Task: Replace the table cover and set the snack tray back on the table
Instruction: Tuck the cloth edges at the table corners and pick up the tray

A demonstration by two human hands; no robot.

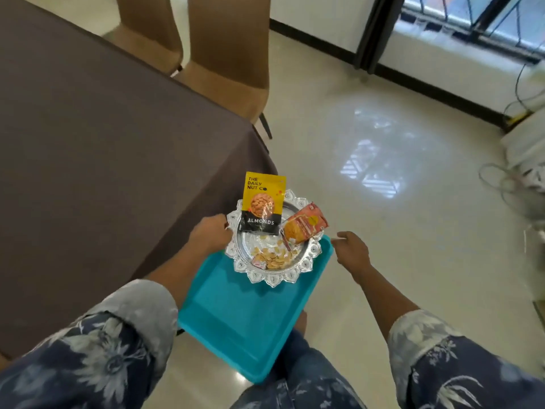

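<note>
The bench on the left already wears its brown cover, which hangs soft over the corner. The teal snack tray is in the air just beside that corner, above the floor and the person's legs. It looks like stiff, light, smooth plastic, so its load is likely to slide. It is best held at two opposite edges and kept level.

At its far end sits a silver plate with a scalloped rim. On the plate are a yellow almond packet, an orange packet and loose nuts, all light and easily spilled.

The left hand curls round the tray's left edge at the plate's rim. The right hand reaches toward the far right corner with its fingers bunched, but blur hides whether it has hold.
</note>
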